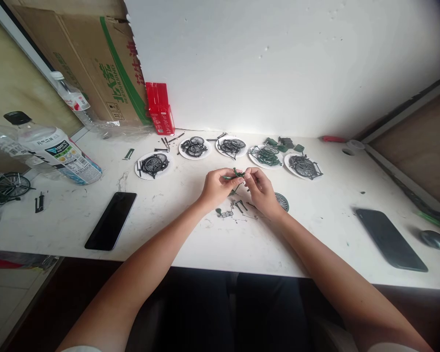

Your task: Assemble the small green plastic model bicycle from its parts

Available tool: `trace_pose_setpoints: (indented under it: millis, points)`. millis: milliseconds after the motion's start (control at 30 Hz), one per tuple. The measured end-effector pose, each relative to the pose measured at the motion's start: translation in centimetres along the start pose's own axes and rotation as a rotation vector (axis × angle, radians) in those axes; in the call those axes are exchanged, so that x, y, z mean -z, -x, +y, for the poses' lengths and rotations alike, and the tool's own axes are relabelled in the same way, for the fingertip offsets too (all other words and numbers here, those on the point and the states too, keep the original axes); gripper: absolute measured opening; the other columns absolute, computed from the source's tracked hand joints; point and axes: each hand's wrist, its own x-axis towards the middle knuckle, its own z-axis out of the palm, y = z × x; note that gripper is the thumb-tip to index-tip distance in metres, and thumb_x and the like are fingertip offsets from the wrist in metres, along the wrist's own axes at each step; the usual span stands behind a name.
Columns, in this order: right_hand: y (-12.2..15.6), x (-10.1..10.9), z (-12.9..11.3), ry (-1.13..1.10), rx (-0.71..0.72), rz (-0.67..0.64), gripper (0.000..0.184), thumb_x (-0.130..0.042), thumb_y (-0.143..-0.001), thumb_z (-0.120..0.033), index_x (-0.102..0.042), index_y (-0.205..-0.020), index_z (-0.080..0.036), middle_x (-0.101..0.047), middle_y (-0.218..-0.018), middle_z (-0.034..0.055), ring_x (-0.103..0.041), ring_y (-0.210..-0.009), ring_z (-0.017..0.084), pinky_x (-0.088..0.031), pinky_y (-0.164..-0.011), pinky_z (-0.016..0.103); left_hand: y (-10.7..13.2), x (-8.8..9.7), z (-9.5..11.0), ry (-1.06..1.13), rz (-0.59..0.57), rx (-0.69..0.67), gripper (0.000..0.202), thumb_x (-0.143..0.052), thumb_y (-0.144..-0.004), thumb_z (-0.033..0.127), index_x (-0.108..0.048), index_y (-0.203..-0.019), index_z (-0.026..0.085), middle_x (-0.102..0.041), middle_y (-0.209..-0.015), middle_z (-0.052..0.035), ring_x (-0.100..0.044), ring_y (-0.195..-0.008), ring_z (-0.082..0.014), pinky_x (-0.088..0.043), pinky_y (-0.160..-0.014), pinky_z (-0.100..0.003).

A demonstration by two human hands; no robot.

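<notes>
Above the middle of the table, both of my hands meet at a small dark green model bicycle part (238, 173). The fingers of my left hand (219, 187) pinch it from the left. My right hand (260, 189) closes on its right end with thumb and fingertips; the exact contact is partly covered. Beneath the hands lie several loose small pieces (238, 205), green and metallic. A spoked model wheel (282, 201) rests on the table, partly behind my right hand.
White plates of model bicycle parts (137, 168) stand in a row at the back. A black phone (111, 221) lies left, a dark flat slab (391, 239) and a mouse (435, 239) right. Bottles (64, 151), a red box (160, 108) and an assembled model bicycle (11, 186) are on the left.
</notes>
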Motion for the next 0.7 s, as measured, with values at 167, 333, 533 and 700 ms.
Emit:
trace_pose_setpoints:
  millis: [167,333,533,700]
  points:
    - [0.04,-0.15,0.00,-0.015,-0.004,-0.002,0.043,-0.061,-0.103,-0.068,-0.058,-0.102,-0.026,-0.050,-0.082,-0.0011,-0.045,-0.074,0.018,-0.040,-0.071,0.035,0.04,0.19,0.02,0.007,0.001,0.006,0.043,-0.094,-0.077,0.047,-0.084,-0.104,0.014,-0.083,-0.109,-0.0133,-0.076,-0.091,-0.0220,-0.062,-0.079,-0.033]
    - [0.12,-0.22,0.27,-0.004,-0.017,0.001,0.045,-0.061,-0.101,-0.071,-0.057,-0.103,-0.026,-0.051,-0.082,-0.0008,-0.047,-0.074,0.018,-0.042,-0.072,0.036,0.10,0.26,0.08,-0.013,0.003,0.023,0.044,-0.093,-0.078,0.048,-0.084,-0.105,0.015,-0.082,-0.110,-0.0131,-0.075,-0.087,-0.0203,-0.061,-0.075,-0.032]
    - [0.16,-0.15,0.39,0.020,-0.013,-0.005,0.044,-0.059,-0.103,-0.070,-0.057,-0.103,-0.026,-0.051,-0.081,-0.0008,-0.047,-0.074,0.018,-0.042,-0.070,0.035,0.09,0.28,0.08,-0.033,0.006,0.020,0.045,-0.093,-0.078,0.049,-0.084,-0.105,0.015,-0.082,-0.109,-0.0133,-0.074,-0.085,-0.0197,-0.060,-0.074,-0.031]
    - [0.25,-0.14,0.26,0.040,0.007,-0.004,0.041,-0.058,-0.105,-0.067,-0.057,-0.104,-0.026,-0.051,-0.081,-0.0009,-0.046,-0.073,0.018,-0.042,-0.070,0.035,0.12,0.31,0.07,-0.037,0.002,0.021,0.044,-0.092,-0.079,0.049,-0.084,-0.106,0.015,-0.082,-0.111,-0.0130,-0.075,-0.085,-0.0196,-0.061,-0.074,-0.031]
